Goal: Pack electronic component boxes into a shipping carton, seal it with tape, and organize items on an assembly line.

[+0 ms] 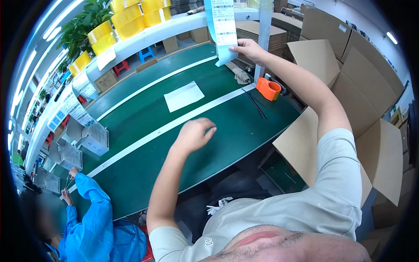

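My right hand (pixel 249 50) is raised at the far right of the workbench, its thumb and fingers closed on the lower edge of a strip of printed labels (pixel 225 27). The strip has a light-blue backing and hangs down from the rail. Over the near half of the green bench (pixel 144 168), my left hand (pixel 195 134) hovers with bent fingers and the thumb apart from them. Nothing shows in it, though its underside is hidden. Beyond that hand lies a white sheet of paper (pixel 184 96), flat on the green surface.
An orange tape dispenser (pixel 268 89) and black cable ties (pixel 257 105) lie at the bench's right end. Open cardboard boxes (pixel 349 87) crowd the right. Yellow tape rolls (pixel 126 17) line the upper shelf. A co-worker in blue (pixel 94 214) handles something small at left, near small boxes (pixel 94 139).
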Demonstrator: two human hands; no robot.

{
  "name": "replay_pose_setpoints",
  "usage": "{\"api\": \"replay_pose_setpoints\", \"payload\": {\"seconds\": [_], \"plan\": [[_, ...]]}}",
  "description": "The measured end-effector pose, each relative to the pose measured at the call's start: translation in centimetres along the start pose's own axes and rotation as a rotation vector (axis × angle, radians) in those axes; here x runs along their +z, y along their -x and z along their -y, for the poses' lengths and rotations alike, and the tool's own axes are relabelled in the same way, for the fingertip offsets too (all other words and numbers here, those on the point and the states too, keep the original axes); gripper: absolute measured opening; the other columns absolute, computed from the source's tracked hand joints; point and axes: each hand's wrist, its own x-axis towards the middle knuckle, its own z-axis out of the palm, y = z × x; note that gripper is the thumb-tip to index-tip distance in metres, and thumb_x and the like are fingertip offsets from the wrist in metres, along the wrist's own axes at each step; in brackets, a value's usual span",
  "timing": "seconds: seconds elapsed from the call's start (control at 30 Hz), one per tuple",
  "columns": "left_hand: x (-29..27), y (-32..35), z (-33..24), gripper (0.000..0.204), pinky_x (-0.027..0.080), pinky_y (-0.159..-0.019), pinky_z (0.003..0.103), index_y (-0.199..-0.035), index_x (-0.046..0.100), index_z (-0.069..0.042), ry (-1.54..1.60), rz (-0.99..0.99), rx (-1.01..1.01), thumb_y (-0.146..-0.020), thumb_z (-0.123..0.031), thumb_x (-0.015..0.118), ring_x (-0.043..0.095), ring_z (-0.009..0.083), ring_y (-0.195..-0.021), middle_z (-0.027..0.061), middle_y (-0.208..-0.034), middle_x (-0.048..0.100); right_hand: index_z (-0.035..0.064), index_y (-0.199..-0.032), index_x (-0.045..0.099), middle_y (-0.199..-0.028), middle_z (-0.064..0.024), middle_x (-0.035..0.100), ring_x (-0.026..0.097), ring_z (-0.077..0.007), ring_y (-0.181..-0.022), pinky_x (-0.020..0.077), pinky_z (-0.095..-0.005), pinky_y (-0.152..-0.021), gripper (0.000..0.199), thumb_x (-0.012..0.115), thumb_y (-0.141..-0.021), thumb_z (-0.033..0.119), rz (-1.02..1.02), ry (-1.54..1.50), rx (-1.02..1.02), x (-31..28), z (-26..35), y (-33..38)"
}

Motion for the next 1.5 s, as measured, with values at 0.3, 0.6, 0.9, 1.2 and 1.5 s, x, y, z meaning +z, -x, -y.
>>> {"api": "replay_pose_setpoints", "payload": {"seconds": [0.3,0.6,0.9,1.2,1.5], "plan": [[-8.4,-24.1,-7.7,0.015,0.058,-0.082,0.045,-0.100,0.074,-0.007,-0.353,-0.223,0.355,-0.093,-0.018,0.067,0.071,0.0345,-0.093,0.0115,-0.102,0.073,-0.0008,-0.108,0.074,-0.092,0.0009,0.070,0.057,-0.0069,-0.082,0.0483,-0.0293,-0.074,0.028,0.069,-0.102,0.026,-0.033,0.075,-0.245,-2.6,-2.5,1.4],[-9.5,-33.1,-8.0,0.015,0.061,-0.077,0.046,-0.094,0.079,-0.007,-0.837,0.234,0.278,-0.084,-0.015,0.072,0.074,0.0348,-0.093,0.0141,-0.098,0.076,-0.0013,-0.099,0.073,-0.079,-0.0003,0.066,0.053,-0.0063,-0.074,0.0455,-0.0300,-0.067,0.028,0.067,-0.103,0.025,-0.104,-0.076,-0.230,-2.0,-4.7,2.6],[-11.0,-33.7,-10.0,0.016,0.057,-0.081,0.046,-0.097,0.076,-0.006,-0.828,0.427,0.103,-0.089,-0.018,0.069,0.071,0.0355,-0.095,0.0143,-0.100,0.073,0.0009,-0.105,0.075,-0.077,-0.0052,0.067,0.056,-0.0109,-0.071,0.0461,-0.0326,-0.067,0.026,0.067,-0.103,0.026,-0.069,0.035,-0.268,-2.3,-2.3,2.9],[-11.0,-33.4,-8.2,0.018,0.059,-0.079,0.046,-0.095,0.078,-0.006,-0.736,0.318,0.147,-0.082,-0.015,0.068,0.073,0.0364,-0.089,0.0157,-0.091,0.076,-0.0020,-0.100,0.077,-0.071,-0.0060,0.066,0.056,-0.0107,-0.069,0.0476,-0.0318,-0.067,0.029,0.069,-0.101,0.025,-0.184,0.097,-0.238,-1.1,-1.3,3.6],[-11.5,-31.2,-5.7,0.033,0.057,-0.080,0.042,-0.118,0.071,-0.010,-0.654,0.077,0.275,-0.088,-0.021,0.074,0.071,0.0328,-0.093,0.0140,-0.121,0.067,-0.0005,-0.106,0.078,-0.078,-0.0070,0.070,0.062,-0.0102,-0.074,0.0491,-0.0301,-0.069,0.029,0.067,-0.103,0.026,-0.235,0.283,-0.426,0.2,-1.8,3.5]]}}
